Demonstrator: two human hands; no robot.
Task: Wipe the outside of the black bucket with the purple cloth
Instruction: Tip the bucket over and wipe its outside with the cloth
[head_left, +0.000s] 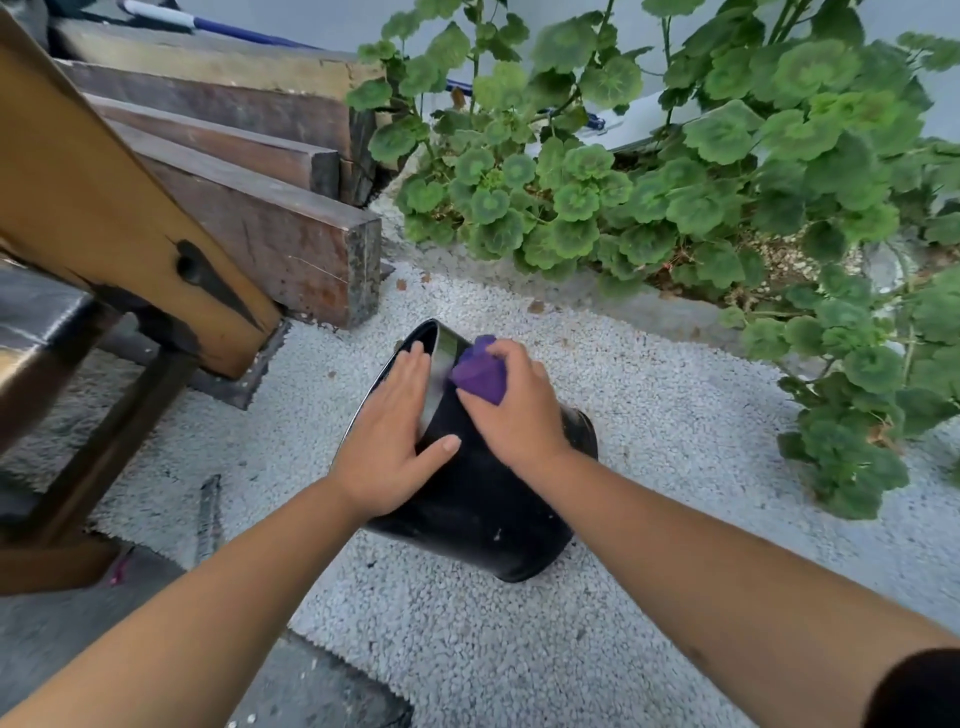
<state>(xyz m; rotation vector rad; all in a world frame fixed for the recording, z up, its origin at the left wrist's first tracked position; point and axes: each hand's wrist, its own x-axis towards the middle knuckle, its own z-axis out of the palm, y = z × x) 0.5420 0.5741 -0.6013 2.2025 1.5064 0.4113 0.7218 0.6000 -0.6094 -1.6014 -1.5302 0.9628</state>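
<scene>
Your left hand (392, 441) lies flat, bracing the tipped black bucket (483, 499) while your right hand (511, 402) grips the purple cloth (480, 374) against its wall at twelve o'clock.

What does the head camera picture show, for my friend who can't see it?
A person's right hand presses a purple cloth against the outside of a tilted black bucket on white gravel. The left hand steadies the rim, with leafy plants behind.
</scene>
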